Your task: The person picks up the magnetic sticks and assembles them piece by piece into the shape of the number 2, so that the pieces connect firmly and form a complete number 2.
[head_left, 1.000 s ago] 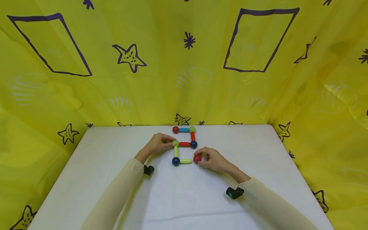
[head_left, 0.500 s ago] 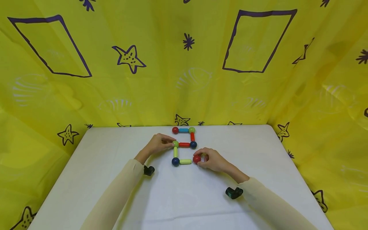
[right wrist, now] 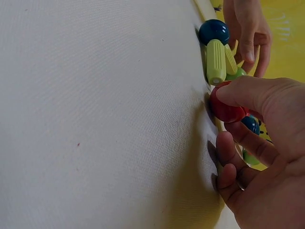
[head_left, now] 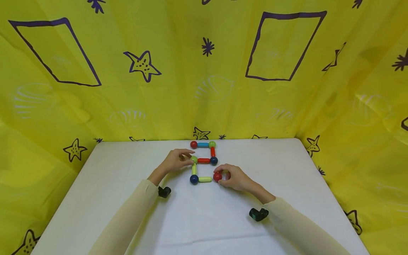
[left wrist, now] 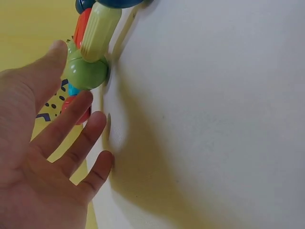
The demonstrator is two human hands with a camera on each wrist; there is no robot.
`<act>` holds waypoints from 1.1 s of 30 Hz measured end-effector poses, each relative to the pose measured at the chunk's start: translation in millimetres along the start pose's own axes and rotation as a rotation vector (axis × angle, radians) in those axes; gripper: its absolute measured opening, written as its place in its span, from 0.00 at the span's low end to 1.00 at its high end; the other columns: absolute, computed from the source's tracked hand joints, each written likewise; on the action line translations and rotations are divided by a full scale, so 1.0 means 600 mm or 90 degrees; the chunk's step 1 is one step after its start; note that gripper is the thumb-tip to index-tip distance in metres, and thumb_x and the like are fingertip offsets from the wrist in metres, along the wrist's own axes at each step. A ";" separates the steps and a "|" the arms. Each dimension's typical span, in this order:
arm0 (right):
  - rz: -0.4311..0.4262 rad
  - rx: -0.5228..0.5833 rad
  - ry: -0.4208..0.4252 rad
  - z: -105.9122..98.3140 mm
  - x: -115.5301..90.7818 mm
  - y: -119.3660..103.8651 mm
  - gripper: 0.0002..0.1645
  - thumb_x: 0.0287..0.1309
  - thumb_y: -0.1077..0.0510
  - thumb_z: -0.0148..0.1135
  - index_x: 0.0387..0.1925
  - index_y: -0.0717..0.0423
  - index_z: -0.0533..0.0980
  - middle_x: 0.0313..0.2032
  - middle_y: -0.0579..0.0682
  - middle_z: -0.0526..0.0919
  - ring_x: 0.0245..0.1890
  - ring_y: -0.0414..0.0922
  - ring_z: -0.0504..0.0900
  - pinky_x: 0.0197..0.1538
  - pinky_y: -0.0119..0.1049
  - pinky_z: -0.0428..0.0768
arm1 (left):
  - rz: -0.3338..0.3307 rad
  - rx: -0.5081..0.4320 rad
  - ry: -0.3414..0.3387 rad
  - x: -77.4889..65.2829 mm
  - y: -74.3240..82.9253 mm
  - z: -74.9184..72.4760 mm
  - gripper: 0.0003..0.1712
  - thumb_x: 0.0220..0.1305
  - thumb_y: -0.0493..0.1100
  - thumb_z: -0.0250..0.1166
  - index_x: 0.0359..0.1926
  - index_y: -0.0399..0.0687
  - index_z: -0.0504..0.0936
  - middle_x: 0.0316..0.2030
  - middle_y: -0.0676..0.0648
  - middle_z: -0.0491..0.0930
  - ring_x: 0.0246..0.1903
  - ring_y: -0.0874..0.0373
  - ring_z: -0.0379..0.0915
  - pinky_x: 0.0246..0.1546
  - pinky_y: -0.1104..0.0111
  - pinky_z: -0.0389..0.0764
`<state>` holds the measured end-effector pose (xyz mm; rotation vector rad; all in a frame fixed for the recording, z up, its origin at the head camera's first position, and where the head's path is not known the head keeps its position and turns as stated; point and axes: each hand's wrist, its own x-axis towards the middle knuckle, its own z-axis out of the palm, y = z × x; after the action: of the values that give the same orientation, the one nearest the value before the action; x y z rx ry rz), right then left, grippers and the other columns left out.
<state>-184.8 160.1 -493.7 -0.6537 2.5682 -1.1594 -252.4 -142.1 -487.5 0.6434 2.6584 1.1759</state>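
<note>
My right hand point(head_left: 236, 177) pinches a red ball point(head_left: 217, 177) between thumb and fingers, just beside the free end of a pale green rod point(head_left: 205, 179). In the right wrist view the rod's end lies close to that ball; whether they touch I cannot tell. The rod's other end meets a dark blue ball point(head_left: 194, 179). From there an upright pale green rod point(head_left: 194, 169) leads to a green ball point(head_left: 194, 160). Around this green ball my left hand point(head_left: 173, 161) is spread, thumb and fingers apart; in the left wrist view its fingers are loose and grip nothing.
Beyond, the magnetic chain continues: a red rod point(head_left: 204, 160), dark blue ball point(head_left: 214, 160), second red rod point(head_left: 213, 152), green ball point(head_left: 212, 144), blue rod point(head_left: 203, 145) and red end ball point(head_left: 193, 144). A white-covered table point(head_left: 271, 159) bears it, and yellow patterned curtains point(head_left: 178, 106) surround it.
My left hand's fingers have parted from the green ball and opened. The right hand keeps the red ball in almost the same place by the rod.
</note>
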 end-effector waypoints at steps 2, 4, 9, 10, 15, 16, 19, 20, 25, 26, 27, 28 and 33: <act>-0.002 0.002 0.000 0.000 0.001 -0.001 0.23 0.59 0.62 0.73 0.56 0.50 0.80 0.45 0.46 0.82 0.30 0.43 0.73 0.32 0.32 0.75 | 0.008 -0.002 0.012 -0.003 0.000 0.001 0.26 0.63 0.46 0.75 0.60 0.46 0.84 0.48 0.44 0.87 0.38 0.55 0.79 0.43 0.63 0.80; -0.001 0.004 0.000 0.001 0.001 -0.001 0.24 0.59 0.62 0.74 0.57 0.50 0.79 0.46 0.47 0.83 0.28 0.43 0.73 0.31 0.31 0.75 | 0.014 -0.007 0.025 -0.006 0.000 0.004 0.27 0.61 0.48 0.77 0.60 0.46 0.84 0.48 0.45 0.87 0.38 0.54 0.79 0.42 0.64 0.79; -0.003 0.002 0.000 0.000 0.001 -0.001 0.22 0.59 0.62 0.74 0.54 0.52 0.79 0.47 0.49 0.83 0.26 0.42 0.72 0.31 0.31 0.73 | 0.032 -0.029 0.051 -0.021 0.008 0.011 0.27 0.58 0.48 0.79 0.57 0.47 0.84 0.50 0.47 0.85 0.43 0.50 0.77 0.45 0.60 0.78; -0.001 0.001 0.000 0.000 0.001 0.000 0.21 0.59 0.62 0.74 0.53 0.53 0.79 0.47 0.49 0.83 0.26 0.42 0.72 0.31 0.30 0.73 | 0.039 -0.031 0.052 -0.024 0.010 0.013 0.27 0.58 0.48 0.79 0.57 0.47 0.84 0.50 0.47 0.84 0.44 0.50 0.76 0.46 0.58 0.78; 0.001 0.000 -0.004 -0.001 0.001 0.001 0.20 0.59 0.62 0.74 0.53 0.53 0.79 0.47 0.50 0.83 0.27 0.42 0.73 0.32 0.30 0.74 | 0.081 0.001 0.058 -0.034 0.021 0.022 0.27 0.57 0.47 0.79 0.56 0.46 0.84 0.53 0.47 0.83 0.48 0.48 0.74 0.49 0.55 0.77; 0.001 0.000 -0.004 -0.001 0.001 0.001 0.20 0.59 0.62 0.74 0.53 0.53 0.79 0.47 0.50 0.83 0.27 0.42 0.73 0.32 0.30 0.74 | 0.091 0.010 0.060 -0.035 0.022 0.024 0.27 0.56 0.47 0.79 0.56 0.46 0.84 0.53 0.46 0.83 0.48 0.47 0.74 0.49 0.55 0.77; 0.001 0.001 -0.004 -0.001 0.001 0.000 0.20 0.59 0.61 0.74 0.53 0.53 0.79 0.47 0.50 0.83 0.28 0.42 0.73 0.32 0.31 0.74 | 0.100 0.031 0.058 -0.038 0.030 0.029 0.27 0.56 0.48 0.79 0.55 0.46 0.84 0.53 0.46 0.83 0.49 0.48 0.73 0.50 0.55 0.75; 0.000 0.001 -0.003 -0.001 0.001 -0.001 0.20 0.59 0.61 0.74 0.53 0.53 0.79 0.47 0.50 0.83 0.28 0.42 0.73 0.32 0.31 0.74 | 0.106 0.039 0.057 -0.039 0.033 0.030 0.27 0.56 0.48 0.79 0.55 0.46 0.85 0.52 0.46 0.83 0.50 0.48 0.73 0.52 0.55 0.74; -0.002 -0.001 0.000 -0.002 0.001 -0.002 0.21 0.59 0.61 0.74 0.53 0.53 0.80 0.47 0.49 0.83 0.27 0.42 0.73 0.32 0.31 0.74 | 0.159 0.099 0.048 -0.042 0.052 0.043 0.25 0.55 0.50 0.78 0.52 0.44 0.86 0.49 0.46 0.85 0.49 0.47 0.72 0.51 0.53 0.71; -0.003 0.000 0.000 -0.002 0.001 -0.003 0.21 0.59 0.61 0.74 0.53 0.53 0.80 0.47 0.50 0.83 0.27 0.42 0.73 0.32 0.31 0.74 | 0.167 0.113 0.042 -0.042 0.055 0.046 0.25 0.56 0.50 0.78 0.51 0.44 0.86 0.49 0.47 0.86 0.48 0.47 0.72 0.50 0.53 0.70; -0.004 0.001 0.000 -0.002 0.000 -0.003 0.21 0.59 0.61 0.74 0.53 0.53 0.80 0.47 0.50 0.83 0.27 0.43 0.73 0.32 0.31 0.74 | 0.175 0.127 0.037 -0.042 0.058 0.050 0.25 0.56 0.51 0.78 0.51 0.45 0.86 0.48 0.47 0.86 0.48 0.47 0.72 0.48 0.54 0.69; -0.004 0.003 0.000 -0.003 0.000 -0.003 0.21 0.59 0.61 0.74 0.53 0.53 0.80 0.47 0.50 0.83 0.27 0.43 0.73 0.32 0.31 0.74 | 0.181 0.141 0.030 -0.042 0.060 0.053 0.24 0.56 0.51 0.78 0.51 0.46 0.86 0.48 0.48 0.87 0.47 0.48 0.71 0.47 0.55 0.69; -0.015 0.009 0.004 -0.002 -0.002 -0.002 0.21 0.58 0.62 0.74 0.53 0.54 0.80 0.47 0.50 0.83 0.27 0.43 0.73 0.31 0.31 0.74 | 0.190 0.204 0.006 -0.043 0.070 0.072 0.22 0.55 0.54 0.78 0.49 0.50 0.87 0.45 0.53 0.87 0.47 0.53 0.70 0.48 0.58 0.67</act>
<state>-183.9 160.4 -492.0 -0.6792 2.5613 -1.1880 -202.4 -99.9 -486.4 1.1225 2.8560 0.8133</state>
